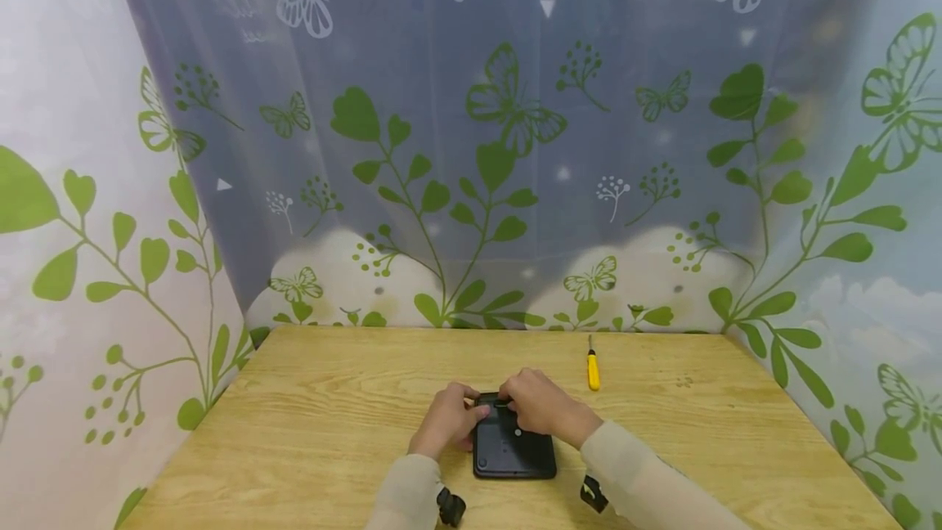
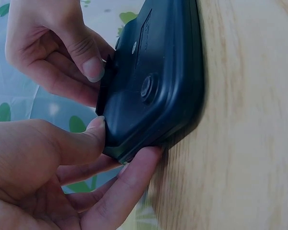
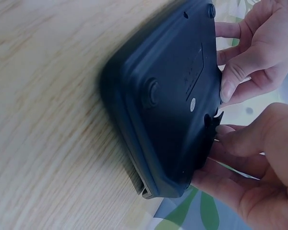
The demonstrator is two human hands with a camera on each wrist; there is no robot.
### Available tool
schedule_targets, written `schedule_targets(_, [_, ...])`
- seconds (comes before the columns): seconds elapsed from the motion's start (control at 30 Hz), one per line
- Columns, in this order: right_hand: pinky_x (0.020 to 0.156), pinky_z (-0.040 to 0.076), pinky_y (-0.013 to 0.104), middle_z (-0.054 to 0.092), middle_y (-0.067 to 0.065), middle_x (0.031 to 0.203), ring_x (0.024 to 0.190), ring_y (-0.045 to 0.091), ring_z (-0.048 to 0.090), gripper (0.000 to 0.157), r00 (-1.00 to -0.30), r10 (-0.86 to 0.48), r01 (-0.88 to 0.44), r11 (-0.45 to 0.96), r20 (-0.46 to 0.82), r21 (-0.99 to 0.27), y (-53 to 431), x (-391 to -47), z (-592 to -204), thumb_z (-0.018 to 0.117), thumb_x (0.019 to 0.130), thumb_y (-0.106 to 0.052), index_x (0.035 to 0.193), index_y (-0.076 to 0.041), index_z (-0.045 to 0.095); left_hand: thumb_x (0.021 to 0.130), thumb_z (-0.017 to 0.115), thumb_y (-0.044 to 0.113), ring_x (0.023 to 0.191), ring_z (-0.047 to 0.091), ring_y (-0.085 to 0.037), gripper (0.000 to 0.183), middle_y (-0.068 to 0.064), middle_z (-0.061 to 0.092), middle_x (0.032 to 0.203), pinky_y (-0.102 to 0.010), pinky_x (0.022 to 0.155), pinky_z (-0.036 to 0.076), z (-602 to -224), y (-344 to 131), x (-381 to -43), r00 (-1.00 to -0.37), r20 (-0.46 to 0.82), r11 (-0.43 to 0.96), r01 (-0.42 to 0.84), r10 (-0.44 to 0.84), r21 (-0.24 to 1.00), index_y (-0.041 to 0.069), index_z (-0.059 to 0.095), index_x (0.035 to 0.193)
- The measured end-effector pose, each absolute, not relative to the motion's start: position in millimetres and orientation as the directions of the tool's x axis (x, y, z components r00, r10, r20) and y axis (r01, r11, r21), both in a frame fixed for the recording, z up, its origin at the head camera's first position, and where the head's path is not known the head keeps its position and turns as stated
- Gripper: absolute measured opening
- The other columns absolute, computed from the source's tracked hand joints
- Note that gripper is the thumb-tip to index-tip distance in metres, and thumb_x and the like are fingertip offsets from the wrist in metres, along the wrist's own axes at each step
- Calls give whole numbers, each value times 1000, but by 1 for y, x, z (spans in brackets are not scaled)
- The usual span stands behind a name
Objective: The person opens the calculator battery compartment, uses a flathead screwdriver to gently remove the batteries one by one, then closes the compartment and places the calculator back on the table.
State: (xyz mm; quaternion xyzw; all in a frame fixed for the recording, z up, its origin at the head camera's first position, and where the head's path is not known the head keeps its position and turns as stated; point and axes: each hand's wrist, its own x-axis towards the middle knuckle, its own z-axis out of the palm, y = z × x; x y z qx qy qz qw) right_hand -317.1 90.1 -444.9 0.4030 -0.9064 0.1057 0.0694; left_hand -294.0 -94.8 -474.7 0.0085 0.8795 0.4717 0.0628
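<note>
A black plastic device point(image 1: 513, 455), shaped like a desk calculator, lies on the table with its underside up. Round rubber feet, one of them a foot point(image 2: 149, 88) near the corner, and a small pale round sticker point(image 3: 193, 104) show on it. My left hand point(image 1: 446, 419) grips its far left corner, thumb on top and fingers beneath. At the far edge my right hand point(image 1: 542, 403) pinches a thin black flap point(image 3: 215, 125), which stands up from the casing. The right fingertips are partly hidden behind that flap in the left wrist view.
A screwdriver point(image 1: 593, 370) with a yellow handle lies to the right, beyond the device, its shaft pointing away. The wooden table point(image 1: 331, 399) ends at a patterned curtain point(image 1: 625, 211) at the back, with similar cloth at both sides.
</note>
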Motion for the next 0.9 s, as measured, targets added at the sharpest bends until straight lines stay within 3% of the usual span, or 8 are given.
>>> schedule_targets(0.23, [64, 59, 23, 80, 10, 95, 81, 22, 75, 18, -670, -716, -742, 654, 198, -148, 91, -317, -446, 72, 89, 8, 102, -3, 80, 100, 70, 16, 81, 71, -25, 39, -25, 68, 116, -34, 54, 64, -478, -95, -296, -990, -119, 547, -55, 82, 836, -2, 63, 134])
schedule_targets(0.6, [75, 65, 29, 80, 10, 109, 92, 25, 77, 36, -625, -752, -780, 592, 208, -204, 95, -323, -449, 68, 89, 15, 117, -5, 78, 99, 70, 13, 72, 71, -24, 37, -24, 69, 111, -34, 52, 64, -478, -95, -297, -990, -102, 537, -37, 94, 843, -3, 64, 132])
schedule_targets(0.9, [60, 48, 13, 79, 10, 114, 82, 20, 75, 46, -625, -764, -777, 589, 158, -223, 96, -327, -447, 62, 91, 17, 127, -9, 75, 100, 70, 13, 76, 71, -24, 37, -25, 68, 113, -34, 53, 64, -478, -95, -297, -991, -101, 543, -40, 83, 839, -3, 64, 132])
